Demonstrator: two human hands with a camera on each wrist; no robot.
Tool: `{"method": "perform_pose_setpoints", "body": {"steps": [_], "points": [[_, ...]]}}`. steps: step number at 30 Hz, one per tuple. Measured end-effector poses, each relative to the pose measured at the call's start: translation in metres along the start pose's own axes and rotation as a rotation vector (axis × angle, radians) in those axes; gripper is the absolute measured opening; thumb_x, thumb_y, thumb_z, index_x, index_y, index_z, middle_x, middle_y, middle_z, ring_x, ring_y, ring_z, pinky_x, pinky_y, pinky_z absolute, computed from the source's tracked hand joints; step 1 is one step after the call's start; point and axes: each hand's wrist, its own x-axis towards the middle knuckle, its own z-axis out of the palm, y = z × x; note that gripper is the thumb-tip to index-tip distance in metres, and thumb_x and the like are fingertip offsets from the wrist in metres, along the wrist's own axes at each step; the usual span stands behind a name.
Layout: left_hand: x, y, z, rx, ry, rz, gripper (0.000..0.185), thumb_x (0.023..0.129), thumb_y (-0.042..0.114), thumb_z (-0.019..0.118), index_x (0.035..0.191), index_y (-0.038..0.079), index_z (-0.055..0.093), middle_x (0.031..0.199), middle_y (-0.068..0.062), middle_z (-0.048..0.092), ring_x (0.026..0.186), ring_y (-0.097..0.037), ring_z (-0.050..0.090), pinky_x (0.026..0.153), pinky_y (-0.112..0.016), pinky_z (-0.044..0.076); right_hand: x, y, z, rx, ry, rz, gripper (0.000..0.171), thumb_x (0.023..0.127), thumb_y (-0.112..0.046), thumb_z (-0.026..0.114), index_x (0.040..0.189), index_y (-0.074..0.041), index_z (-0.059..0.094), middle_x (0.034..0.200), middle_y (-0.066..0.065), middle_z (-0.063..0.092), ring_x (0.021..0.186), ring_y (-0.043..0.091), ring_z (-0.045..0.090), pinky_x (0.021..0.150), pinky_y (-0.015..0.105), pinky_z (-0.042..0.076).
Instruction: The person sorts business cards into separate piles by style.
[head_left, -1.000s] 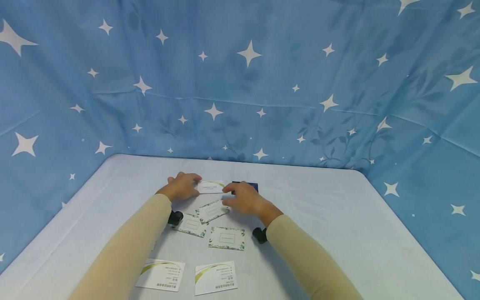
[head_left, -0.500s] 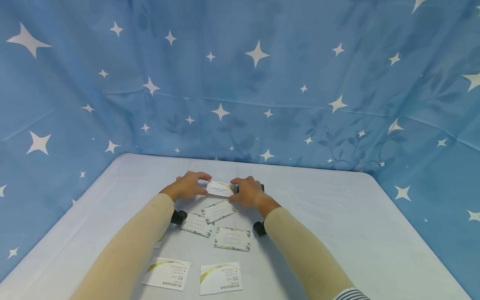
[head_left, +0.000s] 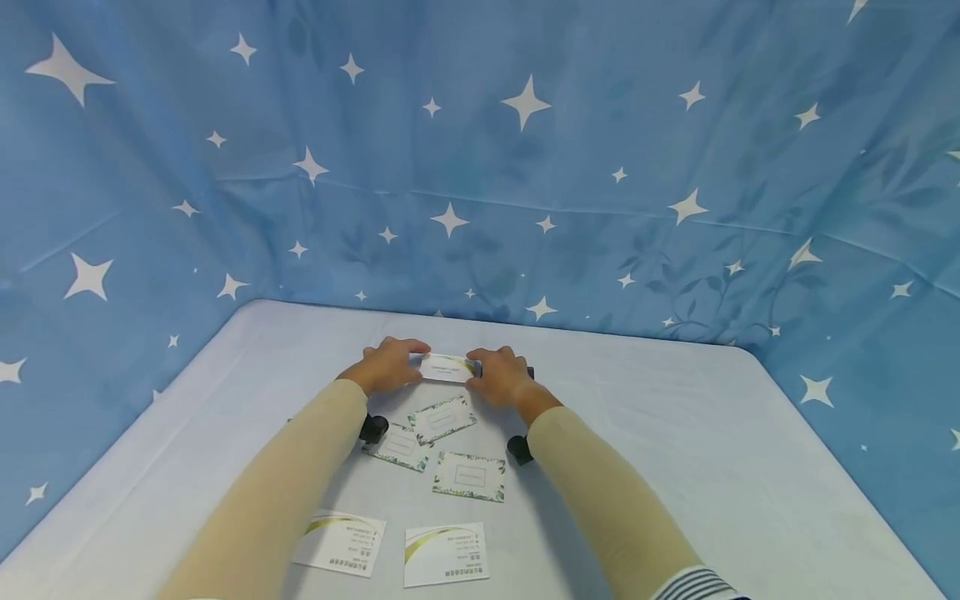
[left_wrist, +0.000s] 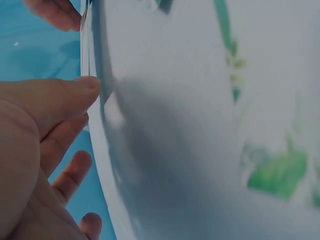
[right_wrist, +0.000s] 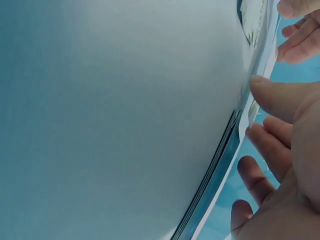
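Observation:
In the head view both hands hold one white card [head_left: 447, 367] with a green-gold swoosh, just above the table's far middle. My left hand [head_left: 415, 363] pinches its left end and my right hand [head_left: 476, 372] pinches its right end. The left wrist view shows my left thumb [left_wrist: 70, 97] pressed to a thin edge, with the other hand's fingers at the top. The right wrist view shows the right thumb [right_wrist: 280, 95] on a thin stacked edge. A dark card or case [head_left: 529, 372] peeks out behind the right hand.
Three leaf-bordered cards [head_left: 442, 417] [head_left: 398, 445] [head_left: 468, 476] lie between my forearms. Two white cards with swooshes [head_left: 341, 542] [head_left: 446, 554] lie near the front edge. The pale table [head_left: 675, 433] is walled by a blue star-printed cloth [head_left: 525, 167].
My right hand left the leaf-bordered card and took the white card's right end. Both hands then carried that card a little farther from me.

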Motion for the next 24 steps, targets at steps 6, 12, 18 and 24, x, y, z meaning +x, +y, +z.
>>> {"method": "perform_pose_setpoints", "body": {"steps": [6,12,18,24], "points": [[0.0038,0.0033,0.0042,0.030,-0.016,-0.019,0.052,0.096,0.019,0.067,0.146,0.017,0.053,0.145,-0.014,0.051,0.131,-0.036,0.041,0.097,-0.055,0.030,0.0037,-0.0007,0.0014,-0.081,-0.031,-0.013,0.052,0.100,-0.031,0.060,0.149,-0.020,0.049,0.139,0.007,0.057,0.125,0.032,0.043,0.101,0.051,0.031],[0.0046,0.0034,0.0035,0.047,-0.028,-0.022,0.053,0.098,0.020,0.066,0.148,0.016,0.050,0.147,-0.013,0.050,0.134,-0.037,0.039,0.100,-0.057,0.029,0.0051,-0.0014,-0.0010,-0.092,-0.042,-0.007,0.052,0.101,-0.031,0.059,0.151,-0.020,0.048,0.142,0.007,0.055,0.127,0.032,0.041,0.102,0.052,0.029],[0.0044,0.0052,0.0019,0.047,-0.035,-0.032,0.054,0.098,0.020,0.065,0.149,0.016,0.049,0.147,-0.014,0.050,0.135,-0.037,0.038,0.102,-0.058,0.028,0.0057,-0.0013,-0.0013,-0.084,-0.041,-0.004,0.053,0.100,-0.030,0.060,0.151,-0.020,0.047,0.143,0.007,0.055,0.128,0.032,0.041,0.100,0.052,0.030],[0.0029,0.0011,0.0005,0.012,-0.029,-0.029,0.057,0.096,0.021,0.067,0.150,0.016,0.049,0.148,-0.013,0.049,0.138,-0.038,0.035,0.105,-0.062,0.024,0.0038,-0.0026,-0.0011,0.007,-0.015,-0.013,0.054,0.100,-0.031,0.061,0.151,-0.021,0.047,0.144,0.009,0.053,0.132,0.034,0.038,0.102,0.054,0.029]]}}
